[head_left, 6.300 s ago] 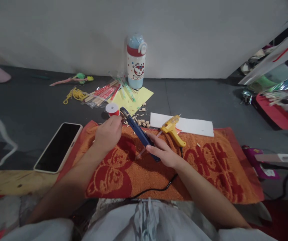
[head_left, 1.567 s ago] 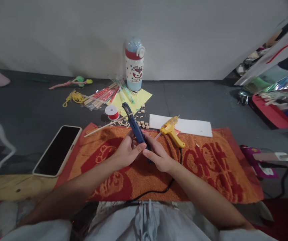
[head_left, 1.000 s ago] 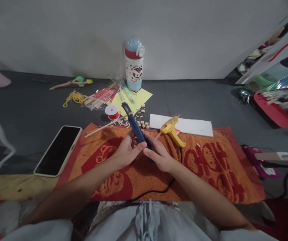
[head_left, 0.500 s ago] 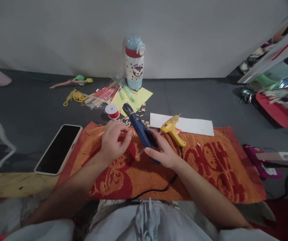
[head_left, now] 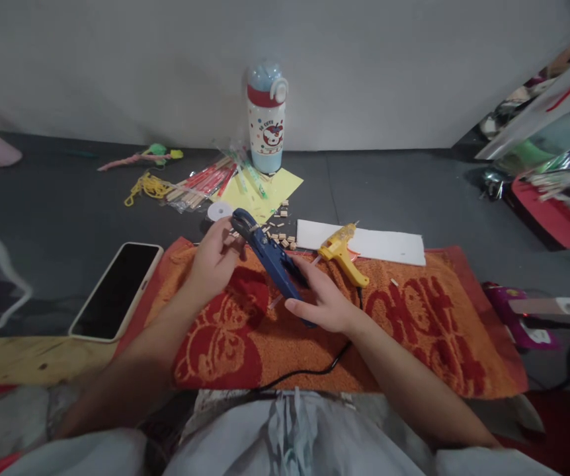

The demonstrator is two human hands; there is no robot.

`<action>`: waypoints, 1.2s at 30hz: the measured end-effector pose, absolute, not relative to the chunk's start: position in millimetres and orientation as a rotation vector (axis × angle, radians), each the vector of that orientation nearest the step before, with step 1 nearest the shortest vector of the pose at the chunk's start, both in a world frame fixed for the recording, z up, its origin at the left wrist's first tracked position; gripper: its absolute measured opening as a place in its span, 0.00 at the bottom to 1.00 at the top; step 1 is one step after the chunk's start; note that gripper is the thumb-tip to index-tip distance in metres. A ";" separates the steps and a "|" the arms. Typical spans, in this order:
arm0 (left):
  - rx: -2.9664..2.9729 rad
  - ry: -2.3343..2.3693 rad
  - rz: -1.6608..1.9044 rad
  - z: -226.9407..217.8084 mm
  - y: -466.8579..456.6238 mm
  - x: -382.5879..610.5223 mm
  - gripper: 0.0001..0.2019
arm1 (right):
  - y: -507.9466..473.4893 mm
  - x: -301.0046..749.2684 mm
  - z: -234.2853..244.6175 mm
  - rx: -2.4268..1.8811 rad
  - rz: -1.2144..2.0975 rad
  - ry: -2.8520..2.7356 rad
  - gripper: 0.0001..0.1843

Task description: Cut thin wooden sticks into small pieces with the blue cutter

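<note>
My right hand (head_left: 322, 294) is wrapped around the handles of a blue plier-like hand tool (head_left: 275, 268). The tool slants up and left, its dark head (head_left: 243, 221) pointing away from me. At that head, my left hand (head_left: 215, 258) has its fingers curled and pinched together; what they hold, if anything, is hidden. Just beyond lie several small cut wooden pieces (head_left: 284, 239). A yellow glue gun (head_left: 339, 251) rests right of the tool, and a translucent glue stick (head_left: 276, 303) runs partly under the tool.
An orange and red towel (head_left: 309, 357) covers the work area. A phone (head_left: 116, 291) lies left. Behind are a ribbon spool (head_left: 219, 210), yellow paper (head_left: 285, 185), packed sticks (head_left: 205, 185) and a bottle (head_left: 266, 125). A white board (head_left: 389, 246) sits behind the glue gun; a purple device (head_left: 518, 317) is right.
My left hand has moved up and turned toward the tool's head, now meeting it. The tool has tilted further left, still in my right hand.
</note>
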State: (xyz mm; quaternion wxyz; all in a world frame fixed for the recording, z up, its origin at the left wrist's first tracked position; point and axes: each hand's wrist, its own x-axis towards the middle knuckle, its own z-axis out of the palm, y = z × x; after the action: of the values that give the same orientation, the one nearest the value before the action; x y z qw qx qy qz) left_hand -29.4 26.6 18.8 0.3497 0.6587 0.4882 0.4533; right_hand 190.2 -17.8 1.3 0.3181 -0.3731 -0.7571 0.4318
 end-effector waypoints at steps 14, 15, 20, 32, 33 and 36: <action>1.217 1.083 1.192 18.0 33.3 -34.0 0.21 | -15.6 197.1 -3.1 -0.914 1.328 -1.988 0.36; 1.212 1.084 1.180 17.9 33.1 -34.5 0.21 | -15.2 197.8 -2.8 -0.908 1.343 -1.985 0.36; 1.203 1.068 1.150 19.2 33.2 -34.9 0.19 | -13.5 199.0 -0.4 -0.888 1.312 -2.015 0.37; 1.151 1.159 1.031 23.3 29.9 -28.5 0.08 | -13.5 194.3 2.8 -1.044 0.973 -2.156 0.40; 1.154 1.165 1.027 24.4 29.4 -28.4 0.08 | -13.6 194.2 2.8 -1.043 0.975 -2.154 0.40; 1.152 1.176 1.026 27.1 28.6 -27.7 0.08 | -14.1 193.8 3.0 -1.051 0.987 -2.150 0.40</action>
State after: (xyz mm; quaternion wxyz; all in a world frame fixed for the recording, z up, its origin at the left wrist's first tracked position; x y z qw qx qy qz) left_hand -27.7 28.6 27.1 0.5656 0.4899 0.4999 0.4361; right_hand 193.8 -14.1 3.0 0.2730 -0.3905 -0.7991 0.3667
